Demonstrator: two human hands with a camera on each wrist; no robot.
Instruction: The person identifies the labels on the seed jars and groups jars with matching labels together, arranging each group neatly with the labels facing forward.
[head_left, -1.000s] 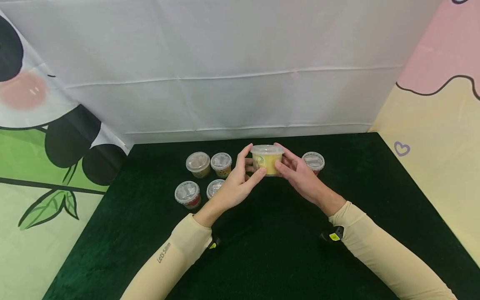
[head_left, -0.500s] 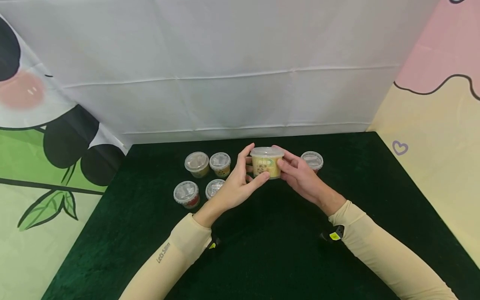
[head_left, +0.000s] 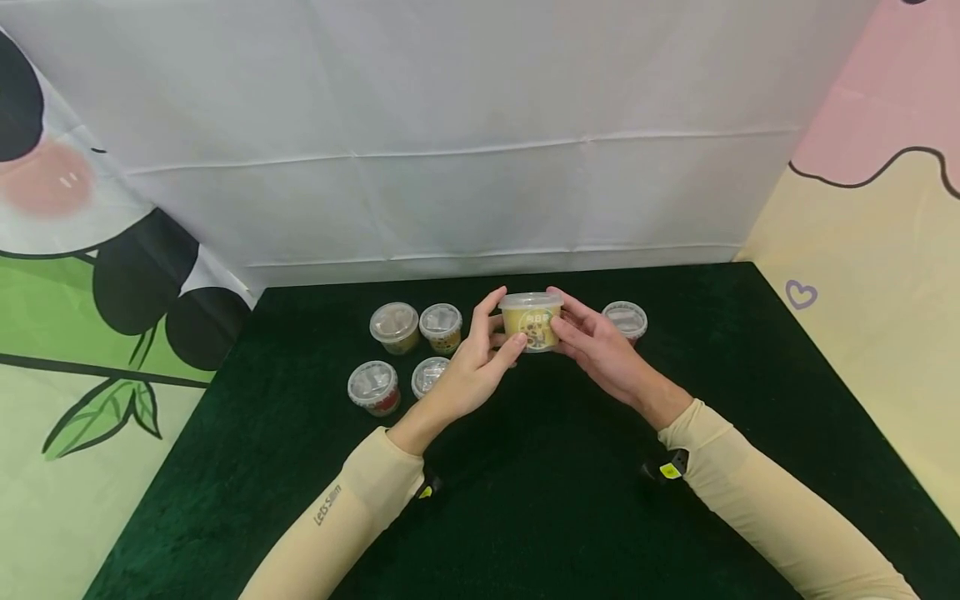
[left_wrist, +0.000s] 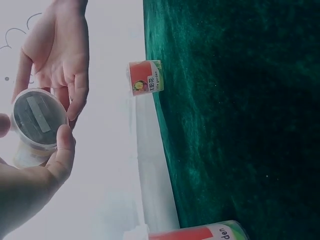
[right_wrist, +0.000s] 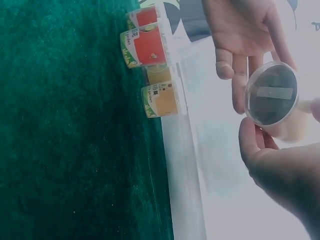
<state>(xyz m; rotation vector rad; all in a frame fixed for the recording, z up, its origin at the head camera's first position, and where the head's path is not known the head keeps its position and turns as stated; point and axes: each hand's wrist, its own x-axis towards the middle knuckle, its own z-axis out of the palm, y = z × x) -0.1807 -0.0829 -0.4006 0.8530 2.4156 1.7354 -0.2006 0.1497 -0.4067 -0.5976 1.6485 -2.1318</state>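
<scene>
Both hands hold up a yellow-labelled plastic cup (head_left: 531, 321) with a clear lid, above the far part of the table. The left hand (head_left: 476, 358) grips its left side, thumb on the front and fingers round the side and back. The right hand (head_left: 596, 350) grips the right side likewise. White lettering and a small printed picture face the head camera. In the left wrist view the cup's dark round end (left_wrist: 40, 120) with a pale strip shows between both hands; the right wrist view shows the same end (right_wrist: 272, 95).
Left of the hands stand several lidded cups, among them a red one (head_left: 374, 388) and a yellowish one (head_left: 395, 328); one cup (head_left: 429, 375) is partly behind the left hand. Another cup (head_left: 626, 320) stands behind the right hand. Dark green cloth (head_left: 540, 500) covers the table; a white curtain (head_left: 480, 200) hangs behind.
The cup has been turned between the fingers, bringing its lettering and picture round to the front. Both hands stay in nearly the same place. The other cups have not moved.
</scene>
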